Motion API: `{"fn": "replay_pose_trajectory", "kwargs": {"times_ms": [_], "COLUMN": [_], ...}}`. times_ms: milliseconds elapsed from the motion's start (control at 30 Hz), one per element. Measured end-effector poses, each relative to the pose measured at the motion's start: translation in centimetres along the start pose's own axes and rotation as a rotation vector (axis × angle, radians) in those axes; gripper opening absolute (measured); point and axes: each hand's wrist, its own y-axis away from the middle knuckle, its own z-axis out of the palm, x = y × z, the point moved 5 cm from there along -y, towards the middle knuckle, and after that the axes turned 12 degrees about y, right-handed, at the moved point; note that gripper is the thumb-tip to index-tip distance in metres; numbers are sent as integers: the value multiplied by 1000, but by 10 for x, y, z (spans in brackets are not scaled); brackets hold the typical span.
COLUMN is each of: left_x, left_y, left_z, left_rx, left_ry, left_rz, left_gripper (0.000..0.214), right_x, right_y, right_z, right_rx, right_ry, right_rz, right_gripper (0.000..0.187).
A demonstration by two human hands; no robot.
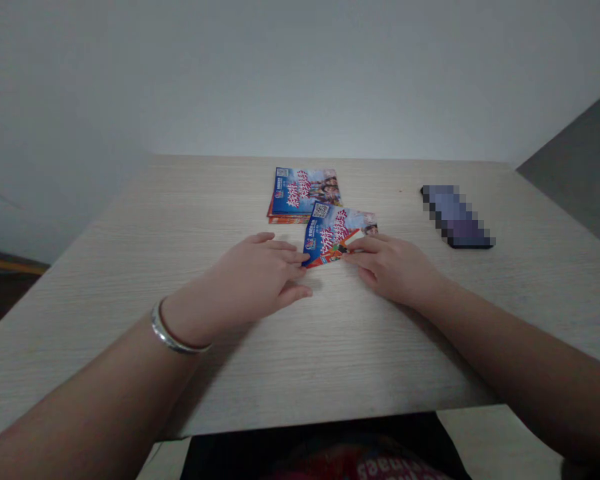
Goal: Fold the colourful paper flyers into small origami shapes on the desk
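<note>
A blue printed leaflet [329, 230] with a QR code lies at a slant on the table. Its near edge is folded over, so a strip of orange underside shows. My right hand [397, 267] grips that folded flap at the right, thumb and fingers close together. From the other side, my left hand [260, 273], with a silver bangle at the wrist, rests with fingers stretched out and fingertips at the leaflet's lower left corner. Just behind lies a small stack of matching leaflets [305, 190], its near right corner partly covered by the folded one.
A phone [457, 217] with a blurred-out screen lies on the right of the pale wood-grain table [190, 207]. A plain wall [300, 80] rises behind the table's far edge. The table's near edge runs just before my body.
</note>
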Motion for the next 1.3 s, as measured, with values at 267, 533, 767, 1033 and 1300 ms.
{"fn": "replay_pose_trajectory", "kwargs": {"times_ms": [267, 533, 767, 1033, 1300], "left_x": [-4, -2, -5, 4, 4], "left_y": [-4, -7, -11, -15, -16], "left_z": [-5, 8, 17, 17, 16], "left_rx": [86, 166, 127, 167, 162], "left_ry": [10, 105, 128, 62, -7], "left_rz": [-13, 148, 54, 2, 2], "left_gripper": [45, 30, 38, 32, 30], "right_x": [-3, -7, -12, -21, -23], "right_y": [-1, -1, -4, -10, -16], "right_z": [-1, -1, -1, -5, -9], "right_rx": [77, 98, 42, -16, -8], "right_ry": [-33, 14, 45, -19, 90], "right_rz": [-52, -27, 9, -13, 8], "right_gripper": [30, 29, 31, 34, 27]}}
